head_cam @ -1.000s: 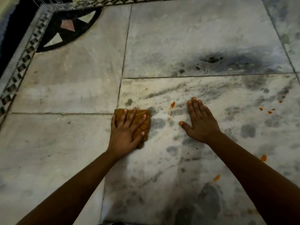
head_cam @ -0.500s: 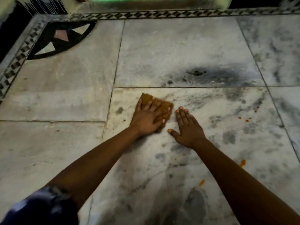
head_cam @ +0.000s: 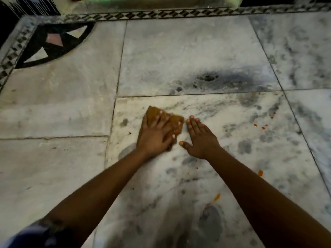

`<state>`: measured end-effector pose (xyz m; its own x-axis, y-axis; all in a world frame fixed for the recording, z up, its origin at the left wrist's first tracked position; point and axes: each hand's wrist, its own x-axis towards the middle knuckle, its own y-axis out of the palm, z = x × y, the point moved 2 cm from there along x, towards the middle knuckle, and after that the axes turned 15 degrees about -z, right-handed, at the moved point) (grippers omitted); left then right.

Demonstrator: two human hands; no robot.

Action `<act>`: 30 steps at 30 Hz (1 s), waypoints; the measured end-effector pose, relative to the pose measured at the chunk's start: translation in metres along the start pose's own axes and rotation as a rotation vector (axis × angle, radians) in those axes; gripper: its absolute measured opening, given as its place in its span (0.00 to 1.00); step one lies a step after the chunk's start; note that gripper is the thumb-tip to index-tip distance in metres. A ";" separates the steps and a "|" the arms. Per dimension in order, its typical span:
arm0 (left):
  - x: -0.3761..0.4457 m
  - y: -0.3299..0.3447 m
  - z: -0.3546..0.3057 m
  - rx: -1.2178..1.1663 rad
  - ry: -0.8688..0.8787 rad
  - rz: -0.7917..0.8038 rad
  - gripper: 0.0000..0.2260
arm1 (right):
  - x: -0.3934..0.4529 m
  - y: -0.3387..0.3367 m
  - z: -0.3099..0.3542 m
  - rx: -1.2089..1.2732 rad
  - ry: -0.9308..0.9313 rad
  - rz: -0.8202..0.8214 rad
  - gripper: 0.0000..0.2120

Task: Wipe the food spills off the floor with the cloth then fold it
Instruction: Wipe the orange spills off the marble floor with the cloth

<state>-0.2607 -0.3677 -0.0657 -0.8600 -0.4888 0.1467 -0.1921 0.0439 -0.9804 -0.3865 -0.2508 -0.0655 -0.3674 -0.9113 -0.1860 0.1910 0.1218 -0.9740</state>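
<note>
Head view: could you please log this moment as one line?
left hand presses cloth flat | right hand flat on floor | orange spills remain | fold pending

I see the cloth [head_cam: 165, 119] lying on the floor [head_cam: 188, 54] near the middle of the frame, just below a tile joint that runs across. My left hand [head_cam: 155, 136] lies flat on top of the cloth, covering its lower part. My right hand [head_cam: 201, 140] lies flat on the floor just to the right of the cloth, close beside it. Small food spills [head_cam: 260, 126] sit to the right of both hands, with more spots [head_cam: 260, 173] toward the lower right. A patterned border strip [head_cam: 161, 14] runs along the top of the frame, and a corner inlay [head_cam: 52, 43] sits in the upper left.
</note>
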 end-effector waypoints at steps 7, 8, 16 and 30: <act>0.009 0.006 0.017 0.005 -0.080 -0.041 0.23 | 0.000 0.006 -0.001 0.001 -0.001 -0.029 0.40; 0.030 0.007 0.021 0.006 -0.119 -0.032 0.22 | -0.002 0.006 0.000 0.002 0.004 -0.011 0.39; 0.029 0.008 0.000 0.017 -0.113 -0.049 0.23 | -0.002 0.010 -0.001 0.015 0.010 -0.080 0.42; 0.081 0.018 -0.016 0.018 -0.194 0.045 0.25 | -0.050 0.010 -0.064 0.127 0.177 -0.339 0.40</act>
<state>-0.3412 -0.3923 -0.0691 -0.7602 -0.6453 0.0762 -0.1453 0.0545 -0.9879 -0.4247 -0.1785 -0.0741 -0.5776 -0.8085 0.1129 0.1388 -0.2336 -0.9624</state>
